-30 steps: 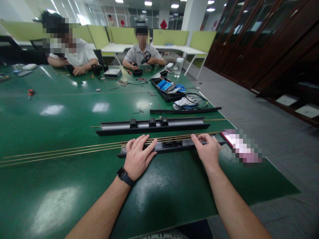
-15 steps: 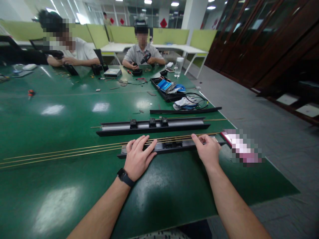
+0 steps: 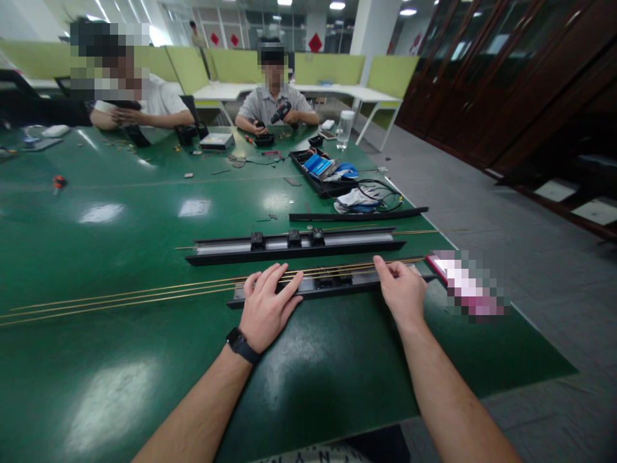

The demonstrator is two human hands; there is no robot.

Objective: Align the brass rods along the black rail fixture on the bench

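the table (image 3: 144,360) has a glossy green top with patches of reflected light. on its near side lies a dark rail (image 3: 347,290), with a second rail (image 3: 289,253) just beyond, roughly parallel. past that come a thin black strip (image 3: 357,215), a pale glove (image 3: 354,200) and a black tray (image 3: 332,191), all toward the right edge. a red-edged slab (image 3: 463,281), blurred, lies by the near rail's right end. farther off stand a clear jar (image 3: 344,130) and a pale box (image 3: 216,142); a small orange thing (image 3: 58,182) lies at left.
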